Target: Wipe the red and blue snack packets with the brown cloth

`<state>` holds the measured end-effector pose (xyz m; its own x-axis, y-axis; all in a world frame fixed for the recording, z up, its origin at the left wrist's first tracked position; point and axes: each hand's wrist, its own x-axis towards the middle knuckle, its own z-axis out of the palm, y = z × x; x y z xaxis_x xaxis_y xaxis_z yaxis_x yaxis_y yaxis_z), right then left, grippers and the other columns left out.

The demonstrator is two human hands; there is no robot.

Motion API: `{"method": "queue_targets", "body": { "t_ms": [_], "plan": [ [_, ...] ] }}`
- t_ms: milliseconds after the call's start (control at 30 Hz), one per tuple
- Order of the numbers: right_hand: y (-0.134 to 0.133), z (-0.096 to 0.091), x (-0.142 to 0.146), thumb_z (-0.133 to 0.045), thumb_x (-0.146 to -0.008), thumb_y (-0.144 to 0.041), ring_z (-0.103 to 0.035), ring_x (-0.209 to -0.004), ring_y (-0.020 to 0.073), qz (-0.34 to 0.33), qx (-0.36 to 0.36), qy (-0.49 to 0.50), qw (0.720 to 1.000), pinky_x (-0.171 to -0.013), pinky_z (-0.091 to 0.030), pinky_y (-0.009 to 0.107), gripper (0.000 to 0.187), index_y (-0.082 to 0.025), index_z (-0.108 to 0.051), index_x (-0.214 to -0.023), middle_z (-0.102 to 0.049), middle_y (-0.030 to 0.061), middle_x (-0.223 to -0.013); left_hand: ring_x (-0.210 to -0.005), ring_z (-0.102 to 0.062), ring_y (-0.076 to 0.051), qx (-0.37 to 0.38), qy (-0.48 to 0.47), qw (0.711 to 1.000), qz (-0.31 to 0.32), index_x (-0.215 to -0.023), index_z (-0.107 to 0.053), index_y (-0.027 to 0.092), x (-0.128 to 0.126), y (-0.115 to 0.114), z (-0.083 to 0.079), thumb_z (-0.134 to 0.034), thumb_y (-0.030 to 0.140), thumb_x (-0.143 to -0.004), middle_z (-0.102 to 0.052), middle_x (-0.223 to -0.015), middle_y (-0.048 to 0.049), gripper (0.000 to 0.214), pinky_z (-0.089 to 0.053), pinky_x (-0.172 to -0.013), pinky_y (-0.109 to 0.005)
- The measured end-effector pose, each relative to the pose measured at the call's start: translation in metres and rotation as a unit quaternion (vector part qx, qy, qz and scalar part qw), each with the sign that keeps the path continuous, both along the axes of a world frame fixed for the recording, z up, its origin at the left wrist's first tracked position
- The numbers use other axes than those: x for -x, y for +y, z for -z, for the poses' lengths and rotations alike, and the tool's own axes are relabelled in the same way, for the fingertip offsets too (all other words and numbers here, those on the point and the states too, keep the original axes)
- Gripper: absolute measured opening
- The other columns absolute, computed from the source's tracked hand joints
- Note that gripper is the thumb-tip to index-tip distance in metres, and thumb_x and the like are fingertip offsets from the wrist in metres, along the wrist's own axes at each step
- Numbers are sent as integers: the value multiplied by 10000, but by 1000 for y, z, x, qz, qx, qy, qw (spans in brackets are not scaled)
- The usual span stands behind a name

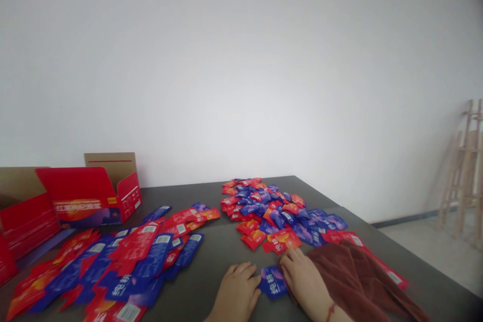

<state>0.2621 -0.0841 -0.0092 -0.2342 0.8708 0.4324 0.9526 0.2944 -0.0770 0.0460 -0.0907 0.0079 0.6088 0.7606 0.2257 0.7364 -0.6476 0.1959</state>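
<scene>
Head view: left hand (237,292) and right hand (305,279) touch a blue packet (273,282) at its nine and three o'clock; cannot tell whether either grips. Heaped packets (260,207) lie at twelve.

The small packet (273,284) at front centre was recorded as blue shading to violet, printed with white characters. Red, orange, blue and violet were noted, intermixed, across the far pile of packets (281,215). In the left heap of packets (153,257), red and blue were observed, with white barcode panels. The open carton (81,191) was seen to be red outside, brown inside; the cloth (358,282), reddish brown; the tabletop (211,251), dark grey.
</scene>
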Motion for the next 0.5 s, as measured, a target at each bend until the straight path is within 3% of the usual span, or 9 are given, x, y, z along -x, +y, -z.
{"method": "queue_targets", "body": {
  "t_ms": [167, 367, 500],
  "plan": [
    [-15, 11, 14, -530, -840, -77, -516, -837, 226, 26, -34, -80, 996, -708, -358, 342, 182, -209, -649, -801, -609, 48, -884, -1194, -514, -242, 4, -10, 1000, -11, -1177, -635, 245, -3, 0, -2, -577, 260, -890, -625, -1250, -40, 294, -362, -1021, -400],
    [-15, 5, 34, -492, -843, -72, -518, -884, 271, 40, -54, -148, 987, -735, -381, 393, 188, -177, -648, -838, -618, 101, -905, -1183, -525, -242, -7, -4, 1000, -2, -1157, -644, 219, -4, 1, 0, -574, 237, -890, -636, -1229, -50, 277, -349, -1037, -412],
    [-8, -1, 32, -481, -878, -88, -527, -913, 256, 22, -56, -136, 989, -768, -375, 383, 189, -178, -642, -841, -628, 98, -918, -1182, -523, -247, -20, 10, 1000, 1, -1130, -657, 204, -2, 0, 1, -571, 225, -892, -652, -1193, -57, 254, -324, -1056, -428]
  ]
}}
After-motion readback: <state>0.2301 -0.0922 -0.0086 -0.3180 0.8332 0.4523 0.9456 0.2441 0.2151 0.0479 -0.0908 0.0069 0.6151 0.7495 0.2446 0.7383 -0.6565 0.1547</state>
